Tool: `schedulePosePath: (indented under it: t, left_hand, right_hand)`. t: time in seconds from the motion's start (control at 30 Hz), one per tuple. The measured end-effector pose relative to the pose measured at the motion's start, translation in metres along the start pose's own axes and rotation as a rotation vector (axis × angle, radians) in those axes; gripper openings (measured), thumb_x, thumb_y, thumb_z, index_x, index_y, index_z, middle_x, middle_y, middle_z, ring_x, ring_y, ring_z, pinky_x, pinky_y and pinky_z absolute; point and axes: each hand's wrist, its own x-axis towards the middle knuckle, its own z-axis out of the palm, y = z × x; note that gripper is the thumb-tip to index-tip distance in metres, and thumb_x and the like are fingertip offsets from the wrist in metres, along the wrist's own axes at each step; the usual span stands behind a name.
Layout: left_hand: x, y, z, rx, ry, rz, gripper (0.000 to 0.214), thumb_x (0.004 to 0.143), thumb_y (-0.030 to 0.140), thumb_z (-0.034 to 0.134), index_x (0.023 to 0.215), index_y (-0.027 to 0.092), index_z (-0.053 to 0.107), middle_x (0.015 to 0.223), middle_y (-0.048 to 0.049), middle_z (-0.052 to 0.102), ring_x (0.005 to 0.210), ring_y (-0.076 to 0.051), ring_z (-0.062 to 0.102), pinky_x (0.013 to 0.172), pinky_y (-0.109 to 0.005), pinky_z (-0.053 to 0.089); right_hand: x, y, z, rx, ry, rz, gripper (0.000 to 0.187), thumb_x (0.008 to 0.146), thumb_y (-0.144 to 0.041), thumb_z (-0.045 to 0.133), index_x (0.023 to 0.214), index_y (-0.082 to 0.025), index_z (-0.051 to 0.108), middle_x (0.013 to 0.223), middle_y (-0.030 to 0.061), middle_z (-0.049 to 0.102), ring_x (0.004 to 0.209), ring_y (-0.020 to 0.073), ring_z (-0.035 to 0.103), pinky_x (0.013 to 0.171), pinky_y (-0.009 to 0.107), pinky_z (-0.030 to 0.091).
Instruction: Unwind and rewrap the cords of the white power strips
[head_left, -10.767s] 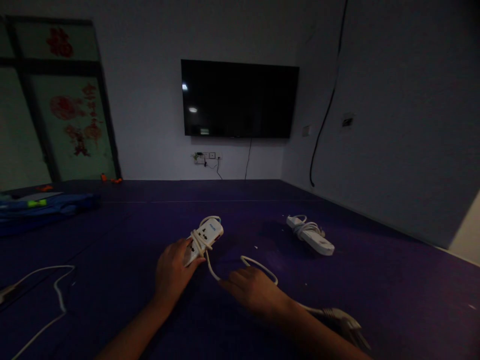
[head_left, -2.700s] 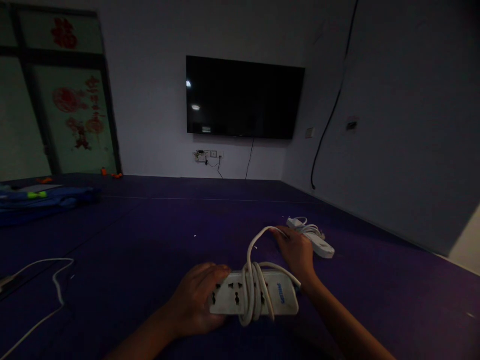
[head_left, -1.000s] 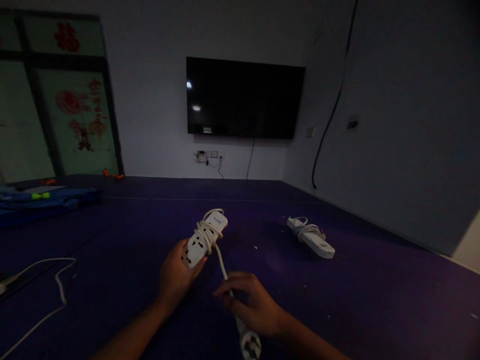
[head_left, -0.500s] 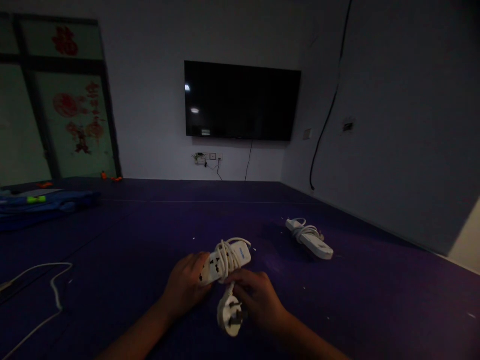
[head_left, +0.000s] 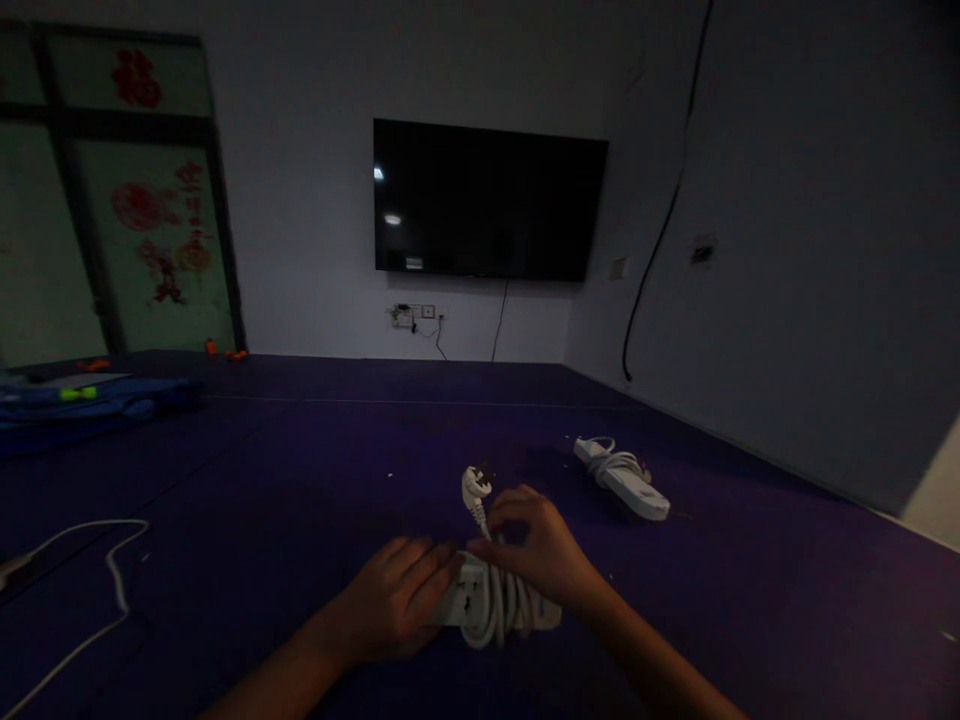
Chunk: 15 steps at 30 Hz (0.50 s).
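Observation:
A white power strip (head_left: 549, 614) with its cord (head_left: 495, 610) wound around the middle is low in the centre of the head view. My left hand (head_left: 409, 595) grips the strip's left end, its fingers lying over the sockets. Above the coils, my right hand (head_left: 536, 545) pinches the cord just below the plug (head_left: 475, 486), which points upward and away from me. Part of the strip is hidden under both hands. To the right, apart from my hands, lies a second white power strip (head_left: 634, 492) with its cord wrapped around it.
Purple matting (head_left: 315, 460) covers the floor. A loose white cable (head_left: 112, 565) curves at left, and blue fabric (head_left: 127, 400) lies beyond it. A television (head_left: 487, 200) hangs on the far wall above sockets (head_left: 420, 312). A black cable (head_left: 652, 255) runs down the right wall.
The held strip has come down and nearer, turning more level. My right hand has brought the plug from below the strip up above it.

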Motion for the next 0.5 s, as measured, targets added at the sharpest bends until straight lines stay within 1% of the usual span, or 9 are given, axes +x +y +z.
schedulePosePath:
  t: [0.1,0.17,0.2,0.23,0.3,0.33,0.37,0.43,0.5]
  left_hand:
    - [0.001,0.005,-0.006,-0.029,-0.022,0.065,0.036,0.084,0.024,0.043,0.118,0.016,0.051,0.103,-0.012,0.068,0.09,-0.022,0.063,0.079,-0.036,0.051]
    - [-0.001,0.006,-0.006,-0.044,-0.02,0.101,0.04,0.083,0.027,0.044,0.12,0.013,0.049,0.103,-0.0125,0.068,0.092,-0.023,0.063,0.08,-0.037,0.051]
    - [-0.003,0.007,-0.004,-0.046,-0.013,0.106,0.043,0.082,0.029,0.046,0.122,0.012,0.047,0.103,-0.0131,0.068,0.092,-0.024,0.063,0.08,-0.038,0.052]
    - [-0.005,0.006,-0.002,-0.05,0.005,0.111,0.047,0.081,0.03,0.048,0.123,0.01,0.046,0.103,-0.0139,0.068,0.092,-0.025,0.063,0.079,-0.038,0.052]
    - [-0.011,0.005,0.006,-0.069,0.053,0.109,0.054,0.078,0.029,0.051,0.127,0.008,0.043,0.103,-0.0151,0.068,0.094,-0.025,0.063,0.081,-0.038,0.052]
    - [-0.013,0.005,0.01,-0.09,0.08,0.105,0.058,0.076,0.029,0.052,0.129,0.007,0.04,0.104,-0.0158,0.068,0.096,-0.025,0.063,0.083,-0.038,0.051]
    - [-0.016,0.004,0.013,-0.119,0.104,0.088,0.062,0.075,0.029,0.053,0.131,0.007,0.038,0.105,-0.0164,0.067,0.098,-0.025,0.062,0.085,-0.037,0.051]
    - [-0.02,0.005,0.019,-0.198,0.13,0.046,0.067,0.074,0.032,0.055,0.134,0.008,0.035,0.108,-0.0173,0.066,0.101,-0.024,0.061,0.087,-0.036,0.05]
    - [-0.02,0.009,0.022,-0.292,0.169,-0.002,0.071,0.073,0.035,0.059,0.134,0.01,0.034,0.109,-0.0176,0.065,0.101,-0.025,0.061,0.087,-0.035,0.05]
  right_hand:
    - [0.0,0.011,0.004,0.164,-0.122,0.241,0.027,0.063,-0.041,0.071,0.061,-0.016,0.061,0.064,0.0002,0.06,0.064,0.0145,0.056,0.063,0.027,0.042]
    - [-0.002,0.018,0.01,0.331,-0.19,0.404,0.028,0.062,-0.039,0.072,0.072,-0.015,0.062,0.063,-0.001,0.058,0.061,0.0134,0.055,0.058,0.025,0.042]
    - [-0.002,0.021,0.013,0.427,-0.206,0.444,0.032,0.061,-0.038,0.073,0.082,-0.016,0.062,0.067,-0.0008,0.059,0.062,0.0133,0.055,0.057,0.025,0.043]
    - [-0.003,0.023,0.016,0.519,-0.204,0.453,0.042,0.06,-0.036,0.074,0.094,-0.017,0.06,0.075,0.0002,0.061,0.067,0.0136,0.057,0.059,0.025,0.044]
    - [-0.003,0.026,0.019,0.661,-0.171,0.42,0.067,0.057,-0.033,0.077,0.117,-0.023,0.051,0.1,0.0041,0.06,0.082,0.0151,0.059,0.068,0.027,0.047]
    - [-0.002,0.026,0.019,0.709,-0.166,0.398,0.076,0.056,-0.032,0.078,0.124,-0.026,0.045,0.113,0.006,0.056,0.091,0.0164,0.058,0.074,0.028,0.047]
    - [-0.002,0.027,0.019,0.745,-0.174,0.376,0.08,0.056,-0.032,0.078,0.127,-0.029,0.042,0.122,0.0073,0.051,0.1,0.0179,0.056,0.079,0.03,0.046]
    - [0.0,0.028,0.019,0.812,-0.215,0.328,0.069,0.059,-0.035,0.077,0.122,-0.028,0.048,0.13,0.0087,0.046,0.112,0.0206,0.051,0.086,0.034,0.044]
    - [0.001,0.029,0.02,0.903,-0.252,0.275,0.049,0.062,-0.04,0.074,0.105,-0.023,0.057,0.128,0.0099,0.05,0.115,0.0225,0.05,0.088,0.037,0.043]
